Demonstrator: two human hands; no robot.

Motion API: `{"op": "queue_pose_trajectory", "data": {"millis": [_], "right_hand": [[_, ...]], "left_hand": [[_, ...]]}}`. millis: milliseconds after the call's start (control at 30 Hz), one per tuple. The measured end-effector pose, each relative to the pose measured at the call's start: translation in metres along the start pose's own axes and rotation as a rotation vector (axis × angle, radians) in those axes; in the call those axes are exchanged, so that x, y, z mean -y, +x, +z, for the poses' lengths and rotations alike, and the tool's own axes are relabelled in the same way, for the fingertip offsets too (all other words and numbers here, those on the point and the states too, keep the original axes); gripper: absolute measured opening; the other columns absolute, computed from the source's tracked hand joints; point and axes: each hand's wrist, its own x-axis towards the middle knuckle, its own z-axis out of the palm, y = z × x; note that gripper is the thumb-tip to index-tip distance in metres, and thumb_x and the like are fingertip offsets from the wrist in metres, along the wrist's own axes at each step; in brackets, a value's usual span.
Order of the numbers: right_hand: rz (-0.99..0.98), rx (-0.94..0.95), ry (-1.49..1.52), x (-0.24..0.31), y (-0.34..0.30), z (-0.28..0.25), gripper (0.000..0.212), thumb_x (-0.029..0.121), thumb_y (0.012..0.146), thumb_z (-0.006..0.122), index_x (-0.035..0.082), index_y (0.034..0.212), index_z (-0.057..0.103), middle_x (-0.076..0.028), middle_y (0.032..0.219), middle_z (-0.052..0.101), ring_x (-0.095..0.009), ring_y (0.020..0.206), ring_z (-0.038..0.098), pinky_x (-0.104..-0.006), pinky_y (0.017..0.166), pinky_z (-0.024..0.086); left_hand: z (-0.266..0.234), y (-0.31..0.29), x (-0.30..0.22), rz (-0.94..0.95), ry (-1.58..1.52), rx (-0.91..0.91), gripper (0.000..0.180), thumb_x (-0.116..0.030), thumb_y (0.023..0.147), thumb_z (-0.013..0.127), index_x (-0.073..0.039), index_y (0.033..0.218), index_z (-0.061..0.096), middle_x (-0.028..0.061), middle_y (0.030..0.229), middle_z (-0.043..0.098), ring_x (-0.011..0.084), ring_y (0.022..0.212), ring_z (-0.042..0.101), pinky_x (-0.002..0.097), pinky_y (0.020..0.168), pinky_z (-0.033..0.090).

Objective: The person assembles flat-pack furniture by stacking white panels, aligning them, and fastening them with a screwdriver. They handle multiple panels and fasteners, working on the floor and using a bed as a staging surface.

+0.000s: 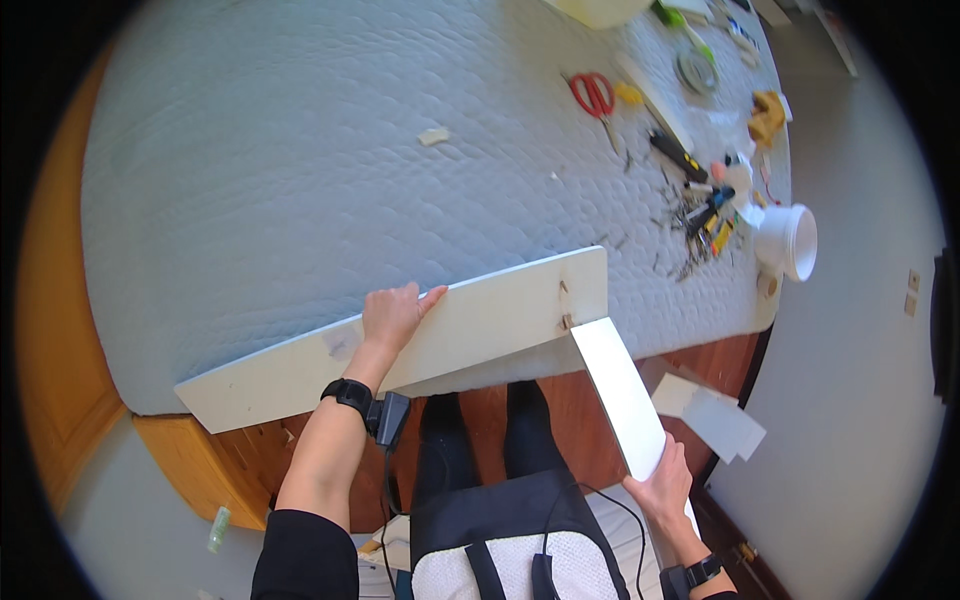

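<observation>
A long white board [480, 320] lies along the near edge of a grey quilted mattress [300, 170]. My left hand [393, 315] rests flat on top of the board near its middle, fingers spread. A shorter white board [620, 390] meets the long one at its right end and runs down toward me. My right hand [662, 482] grips the lower end of this shorter board. Small wooden dowels [563, 305] show at the joint.
Red-handled scissors [595, 95], screwdrivers and scattered screws [700, 215], a tape roll [697, 70] and a white cup [790, 240] lie on the mattress's right side. Flat white panels [715, 415] rest on the floor at right. The wooden bed frame [200, 460] sits below.
</observation>
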Motion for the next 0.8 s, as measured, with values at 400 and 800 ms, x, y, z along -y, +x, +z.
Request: {"op": "queue_pose_trajectory", "data": {"millis": [400, 800], "right_hand": [[0.268, 0.353, 0.107, -0.176, -0.014, 0.006, 0.083, 0.026, 0.057, 0.072, -0.003, 0.126, 0.036, -0.023, 0.106, 0.048, -0.039, 0.098, 0.053, -0.0429, 0.086, 0.046], [0.336, 0.558, 0.423, -0.239, 0.035, 0.037, 0.079, 0.03, 0.062, 0.071, -0.005, 0.123, 0.035, -0.028, 0.111, 0.046, -0.043, 0.106, 0.048, -0.0441, 0.09, 0.043]], "left_hand": [[0.093, 0.025, -0.197, 0.329, -0.05, -0.009, 0.049, -0.038, 0.087, 0.057, -0.01, 0.048, 0.051, 0.0087, 0.044, 0.054, 0.0265, 0.038, 0.055, 0.0369, 0.04, 0.044], [0.147, 0.105, -0.293, 0.237, 0.044, -0.182, 0.046, -0.025, 0.084, 0.058, 0.002, 0.12, 0.049, 0.0201, 0.138, 0.038, 0.0336, 0.132, 0.032, 0.045, 0.109, 0.026]]}}
